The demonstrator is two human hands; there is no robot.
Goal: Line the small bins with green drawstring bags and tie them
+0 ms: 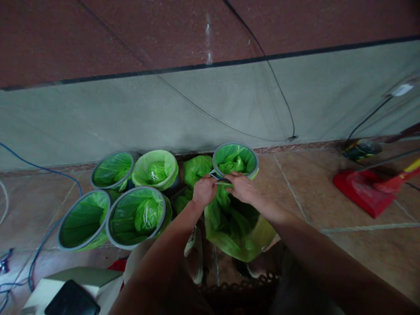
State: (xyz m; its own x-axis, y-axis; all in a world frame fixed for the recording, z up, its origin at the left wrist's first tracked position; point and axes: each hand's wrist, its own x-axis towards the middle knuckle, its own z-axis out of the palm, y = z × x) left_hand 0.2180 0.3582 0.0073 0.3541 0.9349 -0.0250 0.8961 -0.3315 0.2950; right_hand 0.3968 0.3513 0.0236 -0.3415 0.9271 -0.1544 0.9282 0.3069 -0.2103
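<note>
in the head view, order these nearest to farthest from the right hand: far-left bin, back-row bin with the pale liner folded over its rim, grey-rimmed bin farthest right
From the right hand:
1. Far-right bin: just beyond it, by the wall.
2. Pale-lined bin: to the left, back row.
3. Far-left bin: farthest left, front row.

- The left hand (pixel 205 190) and right hand (pixel 242 186) hide most of their own fingertips; the thin strip (pixel 224 182) between them is blurred, perhaps part of a bin ring.
- Below the hands, the green plastic bag (pixel 234 245) covers some floor; its inner folds sink into shadow.
- At right, the red dustpan (pixel 361 192) is blurred, its handle (pixel 414 165) cut off by the right edge.
- Beyond it, a dark object (pixel 362 149) is too smeared to name.
- The black flat device (pixel 72 301), near left, is cut off by the near edge.
</note>
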